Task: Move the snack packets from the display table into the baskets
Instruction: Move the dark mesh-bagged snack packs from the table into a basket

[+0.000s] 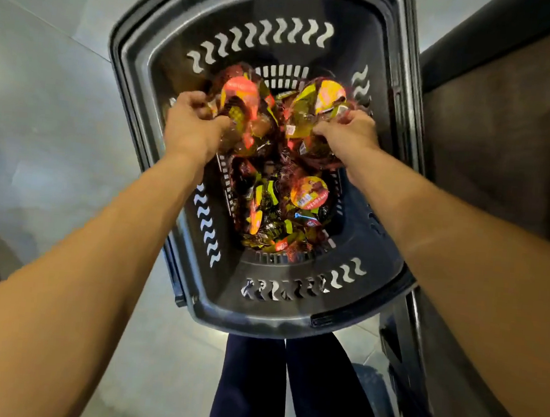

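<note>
A dark plastic basket (168, 49) with wavy slots stands on the floor below me. Its bottom holds several snack packets (279, 215), glossy wrappers in red, orange, yellow and brown. My left hand (191, 124) grips a bunch of snack packets (243, 102) over the basket's left side. My right hand (350, 131) grips another bunch of packets (322, 102) over the right side. Both bunches hang inside the basket's rim, above the packets lying below.
Grey tiled floor (43, 105) lies to the left. A dark brown table or counter (506, 129) stands at the right, close beside the basket. My dark trousers (277, 391) show below the basket. A black frame (405, 336) runs along the basket's lower right.
</note>
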